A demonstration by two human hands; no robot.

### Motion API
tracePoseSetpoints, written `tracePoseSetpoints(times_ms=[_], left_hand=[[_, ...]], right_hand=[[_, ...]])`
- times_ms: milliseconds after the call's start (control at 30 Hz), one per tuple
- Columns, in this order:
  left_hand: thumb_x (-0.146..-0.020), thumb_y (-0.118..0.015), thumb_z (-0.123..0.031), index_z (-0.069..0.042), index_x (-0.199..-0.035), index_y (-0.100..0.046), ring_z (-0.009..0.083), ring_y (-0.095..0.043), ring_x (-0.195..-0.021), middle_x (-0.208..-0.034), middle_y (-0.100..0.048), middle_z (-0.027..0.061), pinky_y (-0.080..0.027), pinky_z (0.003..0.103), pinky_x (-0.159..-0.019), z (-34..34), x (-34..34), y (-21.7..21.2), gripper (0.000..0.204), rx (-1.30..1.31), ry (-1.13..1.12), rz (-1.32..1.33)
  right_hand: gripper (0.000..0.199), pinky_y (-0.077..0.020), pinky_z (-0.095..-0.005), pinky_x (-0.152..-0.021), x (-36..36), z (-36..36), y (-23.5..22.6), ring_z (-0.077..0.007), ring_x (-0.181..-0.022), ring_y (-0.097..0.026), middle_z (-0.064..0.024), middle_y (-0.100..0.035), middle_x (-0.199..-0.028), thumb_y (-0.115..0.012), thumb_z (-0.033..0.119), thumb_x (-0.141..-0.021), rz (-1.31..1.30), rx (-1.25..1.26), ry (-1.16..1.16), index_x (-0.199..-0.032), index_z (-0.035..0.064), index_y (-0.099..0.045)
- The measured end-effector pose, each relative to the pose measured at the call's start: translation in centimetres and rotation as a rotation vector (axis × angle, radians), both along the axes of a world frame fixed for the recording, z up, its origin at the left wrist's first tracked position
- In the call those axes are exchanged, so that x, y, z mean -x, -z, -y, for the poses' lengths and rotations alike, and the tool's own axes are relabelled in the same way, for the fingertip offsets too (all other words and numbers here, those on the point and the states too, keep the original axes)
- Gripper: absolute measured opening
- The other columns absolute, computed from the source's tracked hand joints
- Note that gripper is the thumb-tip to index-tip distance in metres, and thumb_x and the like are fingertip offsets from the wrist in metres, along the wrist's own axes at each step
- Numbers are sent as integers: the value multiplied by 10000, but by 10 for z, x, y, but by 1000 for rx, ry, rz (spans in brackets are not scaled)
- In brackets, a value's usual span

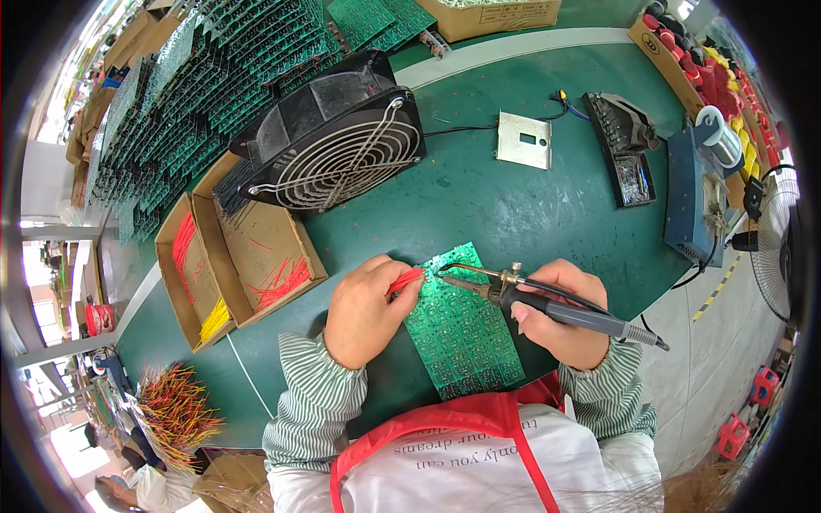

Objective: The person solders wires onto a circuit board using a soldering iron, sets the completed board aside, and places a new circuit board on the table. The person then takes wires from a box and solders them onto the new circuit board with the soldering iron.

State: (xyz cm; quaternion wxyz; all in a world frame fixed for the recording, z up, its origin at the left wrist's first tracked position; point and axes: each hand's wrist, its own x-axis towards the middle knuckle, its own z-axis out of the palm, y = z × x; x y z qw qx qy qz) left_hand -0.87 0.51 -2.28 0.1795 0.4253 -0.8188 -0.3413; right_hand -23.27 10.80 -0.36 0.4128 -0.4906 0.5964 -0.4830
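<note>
A green circuit board panel (pixel 466 333) lies on the green table right in front of me, its far end angled slightly right. My left hand (pixel 368 309) is closed around a small bunch of red wires (pixel 405 280), whose ends reach the panel's upper left edge. In my right hand (pixel 564 315) is a soldering iron (pixel 564 309) with a grey and black handle and a thin curved feed tube mounted alongside. The iron's tip and the tube's end hover at or near the panel's top left part, close to the wire ends; contact cannot be made out.
A black fan (pixel 342 162) with a wire guard stands left, beside a cardboard box (pixel 286 248) of red, yellow and dark wires. Stacked circuit boards (pixel 214 94) rise behind. To the right are a black stand (pixel 629 145), a blue soldering unit (pixel 694 201) and a solder spool (pixel 718 137).
</note>
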Motion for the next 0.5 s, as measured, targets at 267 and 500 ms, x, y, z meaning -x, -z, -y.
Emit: tracePoseSetpoints(times_ms=[267, 500], left_hand=[[-787, -664, -96, -39, -833, -653, 279, -602, -665, -771, -605, 104, -483, 363, -594, 5, -12, -12, 75, 112, 57, 10], [-777, -687, -79, -15, -800, -644, 258, -581, -654, -747, -585, 107, -459, 343, -589, 2, 2, -26, 81, 358, -67, 84]], right_hand=[[195, -468, -226, -535, 6, -8, -2, -86, -568, -609, -48, -643, -655, -728, 86, -703, -30, -11, 55, -825, 12, -596], [200, -467, -221, -558, 13, -13, 1, -67, -594, -578, -30, -623, -671, -728, 81, -708, 14, -20, 97, -840, 2, -600]])
